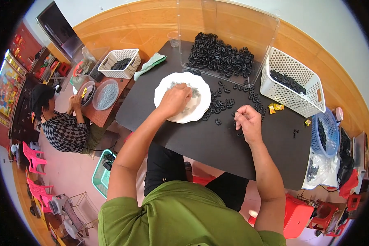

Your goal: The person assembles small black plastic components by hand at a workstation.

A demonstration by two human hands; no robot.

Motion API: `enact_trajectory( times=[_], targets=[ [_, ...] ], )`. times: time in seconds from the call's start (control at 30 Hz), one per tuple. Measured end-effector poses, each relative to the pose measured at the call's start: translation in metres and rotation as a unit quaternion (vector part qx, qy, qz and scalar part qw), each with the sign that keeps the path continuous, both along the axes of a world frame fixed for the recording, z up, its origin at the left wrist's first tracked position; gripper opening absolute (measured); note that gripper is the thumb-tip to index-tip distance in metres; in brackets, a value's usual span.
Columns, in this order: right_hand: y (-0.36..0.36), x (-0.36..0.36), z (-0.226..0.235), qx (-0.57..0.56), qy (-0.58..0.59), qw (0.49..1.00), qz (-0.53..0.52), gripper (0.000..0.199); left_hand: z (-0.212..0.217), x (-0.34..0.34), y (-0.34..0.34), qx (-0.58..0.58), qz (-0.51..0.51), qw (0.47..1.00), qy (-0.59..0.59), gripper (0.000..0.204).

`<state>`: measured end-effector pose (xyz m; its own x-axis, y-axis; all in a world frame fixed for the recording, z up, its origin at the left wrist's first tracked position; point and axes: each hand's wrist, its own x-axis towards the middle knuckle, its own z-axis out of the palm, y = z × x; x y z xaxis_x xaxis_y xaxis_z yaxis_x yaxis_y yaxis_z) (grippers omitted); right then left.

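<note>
The bare left hand [175,100] is over the wavy-rimmed white plate [161,88] near the centre of the frame, its bent fingers at the small grey translucent pieces [195,92] lying there. The fingertips are partly hidden, so I cannot tell whether that grip is pinching one. The bare right hand [250,123], right of centre, has thumb and forefinger pressed together, apparently pinching a small dark piece [235,114] whose details are too small to read. Loose black oval rings [218,121] lie between the hands on the dark brown surface [184,141].

For this pick, I would take a single grey piece with the fingertips only, working from the edge of the heap so others do not cling. The right grip is best kept light and low, with the held piece turned into view and clear of the neighbouring rings.
</note>
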<state>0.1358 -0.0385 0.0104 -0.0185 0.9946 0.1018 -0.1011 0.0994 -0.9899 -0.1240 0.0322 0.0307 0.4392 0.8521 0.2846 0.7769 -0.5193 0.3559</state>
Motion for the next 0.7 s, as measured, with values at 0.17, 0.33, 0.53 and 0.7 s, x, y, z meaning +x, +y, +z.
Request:
enact_trajectory(
  times=[0.17, 0.33, 0.53, 0.7],
  targets=[
    [0.001, 0.000, 0.000, -0.002, -0.009, 1.000, -0.007, 0.006, -0.009, 0.010, 0.002, 0.075, -0.020, 0.997, 0.025, 0.005],
    [0.000, -0.001, 0.002, 0.007, -0.015, 1.000, -0.004, 0.007, -0.009, 0.010, 0.006, 0.061, -0.036, 0.996, 0.058, 0.009],
    [-0.001, 0.001, 0.001, -0.002, -0.025, 1.000, -0.006, 0.007, -0.009, 0.015, 0.010, 0.062, -0.036, 0.989, 0.127, 0.012],
    [0.000, -0.001, 0.001, -0.014, -0.019, 1.000, -0.008, 0.007, -0.008, 0.017, 0.000, 0.118, -0.008, 0.984, 0.135, 0.013]
  ],
)
